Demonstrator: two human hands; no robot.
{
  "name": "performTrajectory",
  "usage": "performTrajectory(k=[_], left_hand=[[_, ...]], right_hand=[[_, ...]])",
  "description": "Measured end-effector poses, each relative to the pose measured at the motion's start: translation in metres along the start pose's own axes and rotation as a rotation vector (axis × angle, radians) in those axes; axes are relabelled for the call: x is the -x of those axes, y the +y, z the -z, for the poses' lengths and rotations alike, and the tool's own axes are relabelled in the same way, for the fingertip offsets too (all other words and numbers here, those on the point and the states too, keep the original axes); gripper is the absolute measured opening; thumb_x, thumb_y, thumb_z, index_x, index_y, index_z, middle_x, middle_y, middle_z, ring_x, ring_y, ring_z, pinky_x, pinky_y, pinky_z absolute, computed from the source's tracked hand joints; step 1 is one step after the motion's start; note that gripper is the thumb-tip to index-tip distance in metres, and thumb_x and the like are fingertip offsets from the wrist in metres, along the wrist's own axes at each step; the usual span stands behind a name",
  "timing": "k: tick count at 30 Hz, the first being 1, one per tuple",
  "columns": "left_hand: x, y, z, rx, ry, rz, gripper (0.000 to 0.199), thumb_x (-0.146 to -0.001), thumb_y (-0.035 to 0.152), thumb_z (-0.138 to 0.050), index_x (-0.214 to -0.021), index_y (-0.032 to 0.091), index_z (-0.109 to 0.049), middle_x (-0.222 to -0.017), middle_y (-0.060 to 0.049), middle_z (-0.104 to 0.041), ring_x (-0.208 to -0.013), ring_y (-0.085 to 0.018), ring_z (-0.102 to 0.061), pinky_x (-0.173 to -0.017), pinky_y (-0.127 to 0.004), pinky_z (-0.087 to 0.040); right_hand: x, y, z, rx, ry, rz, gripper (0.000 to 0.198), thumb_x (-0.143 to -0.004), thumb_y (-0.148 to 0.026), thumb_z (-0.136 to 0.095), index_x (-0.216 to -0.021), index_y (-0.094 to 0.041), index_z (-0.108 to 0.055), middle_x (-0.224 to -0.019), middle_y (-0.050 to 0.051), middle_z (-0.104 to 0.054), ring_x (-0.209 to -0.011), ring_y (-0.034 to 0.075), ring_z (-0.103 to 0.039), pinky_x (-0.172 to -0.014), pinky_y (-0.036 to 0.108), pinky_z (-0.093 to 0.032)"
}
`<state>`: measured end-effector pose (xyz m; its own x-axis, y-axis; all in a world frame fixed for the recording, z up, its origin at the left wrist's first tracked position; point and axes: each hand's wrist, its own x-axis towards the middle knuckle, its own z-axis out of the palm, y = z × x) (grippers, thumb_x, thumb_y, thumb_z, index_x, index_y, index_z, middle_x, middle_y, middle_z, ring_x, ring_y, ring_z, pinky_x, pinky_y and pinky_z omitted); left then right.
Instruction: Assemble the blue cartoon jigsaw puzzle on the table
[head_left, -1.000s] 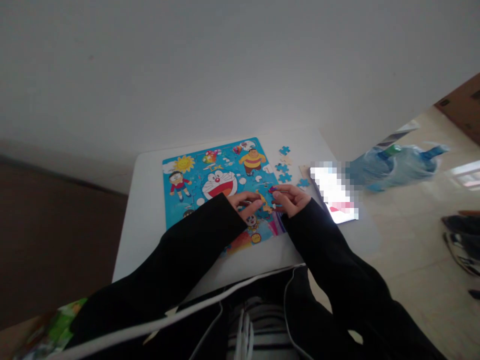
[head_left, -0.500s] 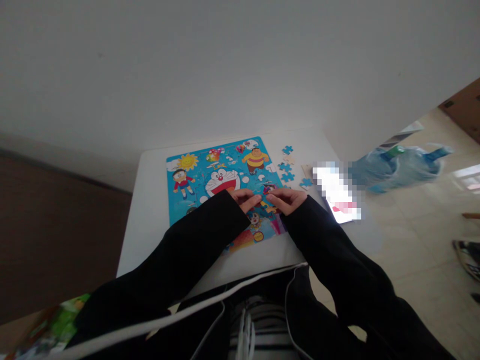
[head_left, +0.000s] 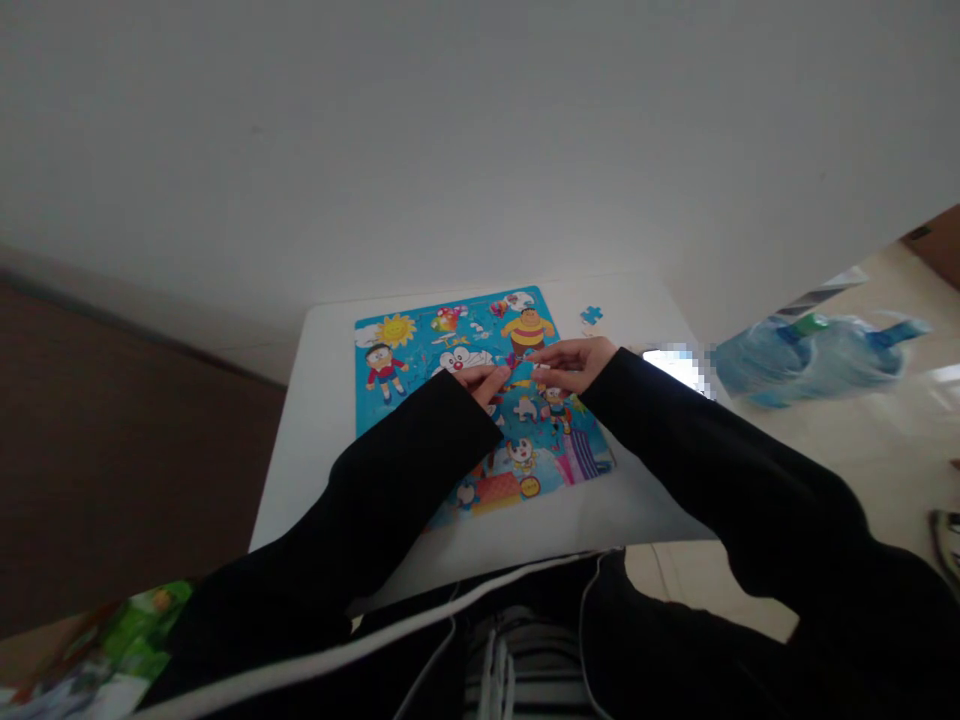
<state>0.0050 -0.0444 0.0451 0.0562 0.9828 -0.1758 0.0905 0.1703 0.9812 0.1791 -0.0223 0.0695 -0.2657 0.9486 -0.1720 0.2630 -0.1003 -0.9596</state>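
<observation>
A blue cartoon jigsaw puzzle (head_left: 379,420) lies mostly assembled on the white table. My left hand (head_left: 482,380) is closed in a pinch over its middle, thumb and fingers on a small puzzle piece (head_left: 515,366) with purple and yellow on it. From the right, my right hand (head_left: 574,364) pinches at the same piece, thumb below and fingers above. My fingers hide part of the piece, and whether it touches the puzzle I cannot tell. Loose blue puzzle piece (head_left: 592,315) rests beyond the puzzle's upper right corner; other loose pieces there are mostly covered by my right hand.
A lit phone (head_left: 675,372), partly blurred out, lies right of my right wrist on the white table (head_left: 289,420). A grey wall (head_left: 480,150) rises behind the table. Large wrapped water bottles (head_left: 825,360) stand on the tiled floor at right.
Both hands have moved up the puzzle, and the view has shifted a little. More of the lower right of the puzzle shows. My right hand and sleeve now cover several loose pieces.
</observation>
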Motion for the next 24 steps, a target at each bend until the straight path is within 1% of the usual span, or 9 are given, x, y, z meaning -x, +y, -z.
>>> performTrajectory(k=[5, 8, 10, 12, 14, 17, 19, 21, 24], left_hand=[[-0.017, -0.009, 0.009, 0.088, 0.016, 0.117, 0.044, -0.063, 0.046, -0.07, -0.094, 0.016, -0.066, -0.07, -0.001, -0.066, -0.057, -0.01, -0.059, -0.058, -0.022, -0.051], [-0.028, -0.014, 0.018, 0.109, -0.056, 0.128, 0.059, -0.061, 0.037, -0.074, -0.114, 0.017, -0.058, -0.072, -0.001, -0.067, -0.058, -0.01, -0.06, -0.06, -0.023, -0.051], [-0.034, -0.015, 0.024, 0.086, -0.11, 0.089, 0.065, -0.064, 0.035, -0.072, -0.123, 0.018, -0.05, -0.075, -0.001, -0.067, -0.059, -0.01, -0.06, -0.06, -0.023, -0.051], [-0.041, -0.015, 0.03, 0.021, -0.104, -0.007, 0.065, -0.069, 0.034, -0.067, -0.128, 0.019, -0.044, -0.082, -0.004, -0.067, -0.063, -0.011, -0.061, -0.061, -0.024, -0.051], [-0.05, -0.011, 0.035, -0.113, -0.079, -0.157, 0.063, -0.071, 0.033, -0.064, -0.129, 0.019, -0.043, -0.093, -0.007, -0.066, -0.072, -0.014, -0.062, -0.066, -0.026, -0.051], [-0.072, -0.002, 0.043, -0.417, -0.081, -0.368, 0.051, -0.071, 0.032, -0.062, -0.12, 0.02, -0.052, -0.108, -0.009, -0.062, -0.092, -0.02, -0.061, -0.074, -0.031, -0.05], [-0.09, 0.001, 0.043, -0.594, -0.085, -0.502, 0.043, -0.073, 0.032, -0.06, -0.114, 0.022, -0.057, -0.111, -0.008, -0.061, -0.099, -0.022, -0.058, -0.078, -0.033, -0.05], [-0.109, -0.002, 0.037, -0.73, -0.141, -0.651, 0.037, -0.073, 0.027, -0.059, -0.109, 0.02, -0.061, -0.11, -0.009, -0.062, -0.103, -0.023, -0.056, -0.087, -0.035, -0.047], [-0.133, -0.016, 0.023, -0.861, -0.163, -0.688, 0.031, -0.071, 0.023, -0.061, -0.1, 0.014, -0.066, -0.108, -0.013, -0.063, -0.1, -0.025, -0.059, -0.09, -0.038, -0.046]], right_hand=[[-0.025, 0.003, 0.006, -0.049, -0.013, -0.037, 0.023, -0.059, -0.026, -0.073, -0.082, -0.022, -0.07, -0.063, 0.0, -0.067, -0.058, 0.01, -0.062, -0.048, 0.02, -0.051], [-0.037, 0.004, 0.008, -0.061, -0.055, -0.051, 0.018, -0.062, -0.021, -0.071, -0.08, -0.025, -0.071, -0.07, -0.001, -0.069, -0.06, 0.01, -0.062, -0.051, 0.021, -0.052], [-0.046, 0.001, 0.01, -0.045, -0.071, -0.056, 0.016, -0.064, -0.018, -0.069, -0.078, -0.026, -0.071, -0.07, -0.001, -0.069, -0.06, 0.009, -0.062, -0.053, 0.021, -0.053], [-0.056, -0.003, 0.013, -0.019, -0.077, -0.079, 0.016, -0.064, -0.014, -0.068, -0.077, -0.024, -0.072, -0.064, -0.001, -0.067, -0.057, 0.009, -0.06, -0.054, 0.022, -0.052], [-0.07, -0.008, 0.018, 0.004, -0.059, -0.087, 0.016, -0.063, -0.01, -0.068, -0.074, -0.022, -0.072, -0.058, -0.001, -0.066, -0.053, 0.009, -0.059, -0.054, 0.023, -0.051], [-0.096, -0.009, 0.024, 0.071, -0.033, -0.056, 0.014, -0.061, -0.01, -0.069, -0.07, -0.02, -0.071, -0.054, -0.001, -0.064, -0.049, 0.009, -0.057, -0.051, 0.023, -0.049], [-0.115, -0.004, 0.027, 0.166, -0.054, -0.024, 0.013, -0.062, -0.012, -0.068, -0.07, -0.02, -0.071, -0.054, -0.001, -0.064, -0.048, 0.008, -0.056, -0.05, 0.022, -0.047], [-0.131, 0.004, 0.028, 0.275, -0.065, 0.021, 0.013, -0.065, -0.014, -0.065, -0.073, -0.021, -0.072, -0.056, -0.001, -0.066, -0.05, 0.008, -0.056, -0.054, 0.022, -0.048], [-0.142, 0.014, 0.034, 0.48, -0.019, 0.105, 0.018, -0.069, -0.018, -0.062, -0.083, -0.02, -0.072, -0.068, 0.0, -0.07, -0.062, 0.011, -0.061, -0.065, 0.024, -0.049]])
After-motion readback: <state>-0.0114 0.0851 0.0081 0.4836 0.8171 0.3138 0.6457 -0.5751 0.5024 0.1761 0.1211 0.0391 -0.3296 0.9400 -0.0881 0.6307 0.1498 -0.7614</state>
